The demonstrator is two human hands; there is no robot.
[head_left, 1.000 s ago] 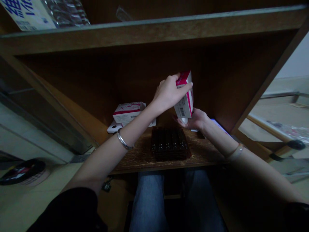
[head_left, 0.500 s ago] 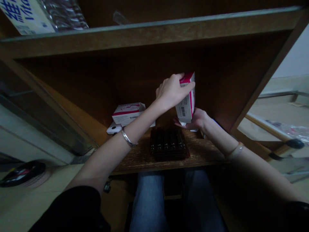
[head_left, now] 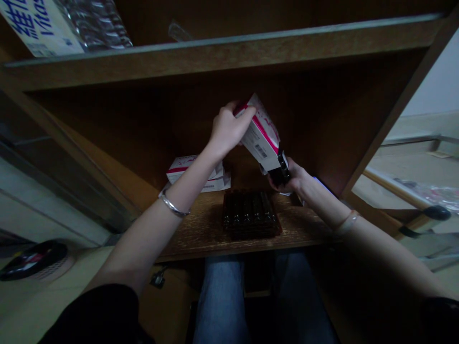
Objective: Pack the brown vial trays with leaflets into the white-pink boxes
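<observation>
My left hand (head_left: pixel 229 126) grips the upper end of a white and pink carton (head_left: pixel 263 136), which tilts down to the right. From its open lower end sticks a dark pack of ampoules (head_left: pixel 280 173). My right hand (head_left: pixel 292 177) closes round that pack at the carton's mouth, its fingers partly hidden. Below, on the wooden shelf, lies a stack of dark ampoule strips (head_left: pixel 250 212). To the left, other white and pink cartons (head_left: pixel 182 165) lie partly behind my left forearm.
A shelf board (head_left: pixel 229 55) crosses above my hands, bearing a printed Vita box (head_left: pixel 45 28) and a clear plastic pack (head_left: pixel 95 24). A basket with a black liner (head_left: pixel 36 260) stands on the floor at left. A tubular frame (head_left: pixel 405 196) is at right.
My left hand has moved left with the carton, tilting it over. The dark ampoule pack now shows at its open end, in my right hand.
</observation>
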